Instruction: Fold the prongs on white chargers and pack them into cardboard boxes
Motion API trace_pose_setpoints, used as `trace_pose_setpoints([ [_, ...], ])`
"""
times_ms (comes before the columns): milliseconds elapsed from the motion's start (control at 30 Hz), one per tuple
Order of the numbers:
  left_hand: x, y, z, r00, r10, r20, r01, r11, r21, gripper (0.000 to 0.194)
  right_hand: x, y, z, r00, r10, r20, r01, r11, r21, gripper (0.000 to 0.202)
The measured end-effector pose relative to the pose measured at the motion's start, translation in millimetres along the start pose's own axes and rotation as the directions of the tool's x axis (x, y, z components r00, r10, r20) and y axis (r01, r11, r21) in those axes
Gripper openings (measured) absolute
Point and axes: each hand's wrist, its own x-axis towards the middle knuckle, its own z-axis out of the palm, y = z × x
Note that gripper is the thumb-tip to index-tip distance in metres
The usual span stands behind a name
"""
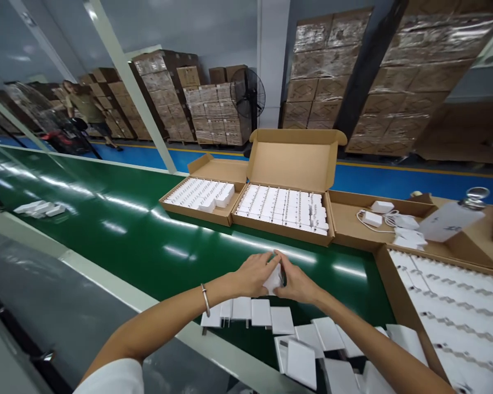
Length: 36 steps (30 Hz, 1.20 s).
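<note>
My left hand and my right hand meet above the green belt. Between them they grip a small white box-like piece, mostly covered by my fingers, so its exact kind does not show. Below my wrists lies a row of flat white pieces along the near edge of the belt. More white pieces lie loosely piled under my right forearm.
Cardboard trays of white pieces stand ahead, one with a raised lid. At right are another filled tray, white adapters with cable and a pump bottle. Several white pieces lie far left. A person walks behind.
</note>
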Motion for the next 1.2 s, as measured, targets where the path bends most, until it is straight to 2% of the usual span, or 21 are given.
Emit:
trace_pose_setpoints([
  [33,0,-1,-3.3,1.000,0.028,0.011,-0.028,0.999,-0.018,0.090,0,-7,-7,0.999,-0.006,0.035,0.002,0.995,0.104,0.094],
  [100,-3,-7,-10.5,0.999,0.036,0.023,-0.027,0.943,-0.331,0.084,0,-20,-21,0.998,-0.002,0.065,-0.024,0.918,0.396,0.086],
  [133,-6,-12,-13.8,0.999,0.042,0.026,-0.021,0.837,-0.547,0.078,0,-26,-28,0.997,0.005,0.072,-0.044,0.839,0.543,0.077],
  [200,-12,-22,-18.1,0.999,0.040,0.015,-0.006,0.479,-0.878,0.065,1,-37,-39,0.998,0.010,0.065,-0.055,0.676,0.735,0.058],
  [267,-16,-32,-17.9,1.000,0.012,0.015,0.013,0.161,-0.987,0.058,3,-46,-44,1.000,-0.003,0.020,-0.013,0.636,0.771,0.049],
  [300,-18,-36,-16.1,1.000,-0.001,0.022,0.022,0.066,-0.998,0.058,4,-50,-44,1.000,-0.013,-0.003,0.011,0.658,0.753,0.047],
  [367,-18,-43,-10.5,0.999,-0.004,0.045,0.045,-0.032,-0.999,0.059,6,-57,-38,0.998,-0.048,-0.035,0.059,0.719,0.693,0.049],
  [500,-13,-47,-3.1,0.996,0.009,0.083,0.084,-0.100,-0.991,0.056,15,-69,-14,0.988,-0.154,-0.011,0.129,0.782,0.610,0.062],
  [567,-10,-48,-5.4,0.996,0.007,0.085,0.085,-0.082,-0.993,0.054,23,-69,-3,0.990,-0.129,-0.065,0.141,0.770,0.622,0.053],
  [600,-8,-48,-7.9,0.996,0.004,0.087,0.087,-0.051,-0.995,0.055,29,-68,0,0.990,-0.073,-0.121,0.135,0.744,0.655,0.047],
  [667,-4,-50,-14.5,0.996,-0.023,0.083,0.084,0.056,-0.995,0.055,42,-60,4,0.965,0.119,-0.235,0.109,0.630,0.769,0.046],
  [700,-2,-52,-18.1,0.996,-0.049,0.075,0.080,0.122,-0.989,0.054,49,-54,4,0.938,0.234,-0.258,0.096,0.538,0.838,0.046],
  [733,1,-55,-21.8,0.995,-0.082,0.062,0.077,0.193,-0.978,0.052,54,-48,3,0.909,0.338,-0.243,0.083,0.425,0.901,0.045],
  [800,7,-64,-28.9,0.989,-0.145,0.019,0.073,0.377,-0.924,0.049,61,-37,1,0.891,0.443,-0.101,0.018,0.188,0.982,0.041],
  [833,11,-69,-32.5,0.986,-0.164,0.000,0.078,0.467,-0.881,0.049,62,-33,1,0.901,0.433,0.000,-0.047,0.098,0.994,0.038],
  [900,17,-79,-40.4,0.983,-0.181,-0.023,0.095,0.614,-0.784,0.048,60,-27,5,0.919,0.362,0.157,-0.175,0.020,0.984,0.032],
  [933,21,-84,-45.1,0.982,-0.186,-0.031,0.103,0.667,-0.738,0.046,58,-25,7,0.919,0.344,0.192,-0.211,0.019,0.977,0.030],
  [1000,26,-97,-57.6,0.976,-0.210,-0.059,0.122,0.749,-0.651,0.041,54,-22,11,0.911,0.374,0.172,-0.203,0.043,0.978,0.031],
  [1100,32,-124,-87.5,0.935,-0.299,-0.190,0.196,0.884,-0.424,0.034,51,-14,11,0.903,0.409,0.127,-0.180,0.092,0.979,0.034],
  [1167,31,-149,-113.0,0.878,-0.372,-0.302,0.306,0.920,-0.245,0.031,51,-4,6,0.908,0.406,0.103,-0.202,0.207,0.957,0.035],
  [1200,30,-163,-125.6,0.847,-0.406,-0.342,0.372,0.914,-0.164,0.028,52,3,4,0.906,0.417,0.072,-0.217,0.312,0.925,0.035],
])
